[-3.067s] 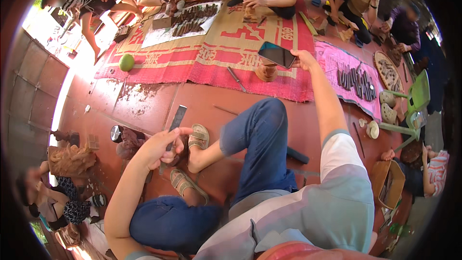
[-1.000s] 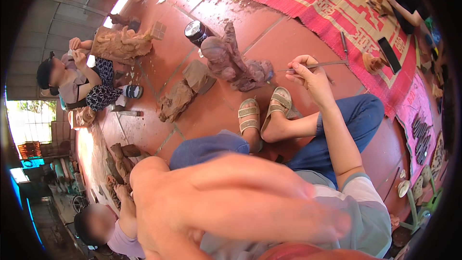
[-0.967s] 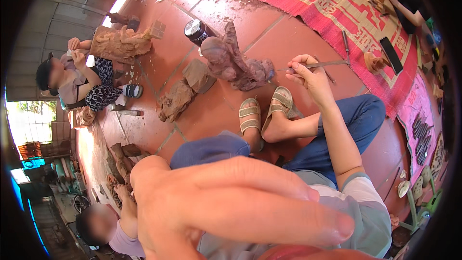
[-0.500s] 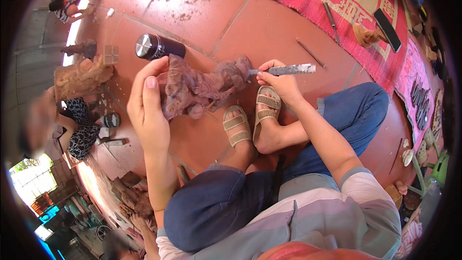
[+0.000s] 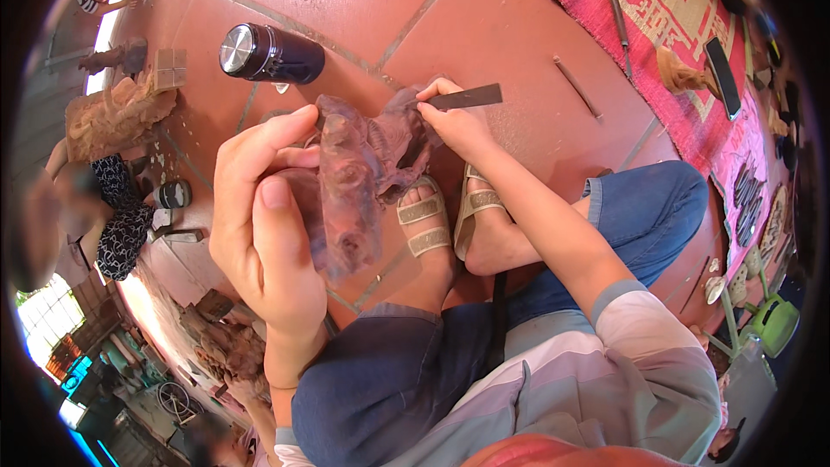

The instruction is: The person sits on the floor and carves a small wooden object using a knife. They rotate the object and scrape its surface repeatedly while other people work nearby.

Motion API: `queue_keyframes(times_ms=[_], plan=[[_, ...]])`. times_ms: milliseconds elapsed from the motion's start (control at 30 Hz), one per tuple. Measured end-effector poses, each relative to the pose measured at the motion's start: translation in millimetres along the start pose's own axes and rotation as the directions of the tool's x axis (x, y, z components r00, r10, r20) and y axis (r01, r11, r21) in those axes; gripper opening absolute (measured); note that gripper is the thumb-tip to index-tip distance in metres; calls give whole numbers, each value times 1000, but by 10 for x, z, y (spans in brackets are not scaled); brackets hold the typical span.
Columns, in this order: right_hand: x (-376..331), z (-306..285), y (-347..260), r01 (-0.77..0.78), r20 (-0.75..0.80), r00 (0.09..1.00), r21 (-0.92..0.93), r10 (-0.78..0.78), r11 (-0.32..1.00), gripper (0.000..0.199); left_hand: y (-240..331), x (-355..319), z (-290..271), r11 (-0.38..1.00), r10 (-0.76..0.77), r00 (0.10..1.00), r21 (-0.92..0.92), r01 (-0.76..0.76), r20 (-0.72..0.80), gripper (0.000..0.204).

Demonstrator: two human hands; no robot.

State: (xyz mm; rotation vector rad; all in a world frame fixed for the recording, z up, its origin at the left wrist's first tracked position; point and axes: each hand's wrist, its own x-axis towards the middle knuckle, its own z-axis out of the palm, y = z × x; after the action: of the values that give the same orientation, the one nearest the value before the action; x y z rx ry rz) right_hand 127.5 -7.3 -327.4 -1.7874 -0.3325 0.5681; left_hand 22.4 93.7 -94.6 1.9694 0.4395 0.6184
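My left hand grips a reddish-brown carved wooden piece, holding it upright above my sandalled feet. My right hand is shut on a flat dark metal file, whose near end touches the top right of the carving. I sit cross-legged in blue jeans on a red tiled floor.
A dark cylindrical flask with a silver cap lies on the tiles beyond the carving. A red woven mat at upper right carries tools, a small carving and a phone. A thin rod lies on the floor. Another seated person and wooden carvings are at left.
The view has swung down from the mat to my lap. My left hand has brought the carved piece closer and upright; my right hand's file now touches its top.
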Motion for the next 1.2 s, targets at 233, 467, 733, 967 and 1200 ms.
queue_keyframes(times_ms=[233, 467, 733, 967, 1200], plan=[[88, -83, 169, 102, -84, 992, 44, -98, 994, 8, -31, -16, -36, 1000, 22, 1000, 0, -22, 22, 31], [112, -57, 156, 20, -23, 1000, 93, -18, 995, 5, -44, -15, -26, 999, -8, 1000, -37, 8, 12, 30], [106, -61, 144, -16, -69, 997, 131, 26, 991, 6, -56, -33, -49, 999, -6, 999, -32, 7, 44, 30], [181, 42, -104, -71, 50, 996, 10, 71, 997, 13, -59, -29, -36, 999, -16, 1000, -50, 17, 27, 30], [235, -7, 98, 0, -14, 1000, 73, 1, 997, 10, -64, 5, -29, 998, 44, 998, -57, -42, 39, 29]])
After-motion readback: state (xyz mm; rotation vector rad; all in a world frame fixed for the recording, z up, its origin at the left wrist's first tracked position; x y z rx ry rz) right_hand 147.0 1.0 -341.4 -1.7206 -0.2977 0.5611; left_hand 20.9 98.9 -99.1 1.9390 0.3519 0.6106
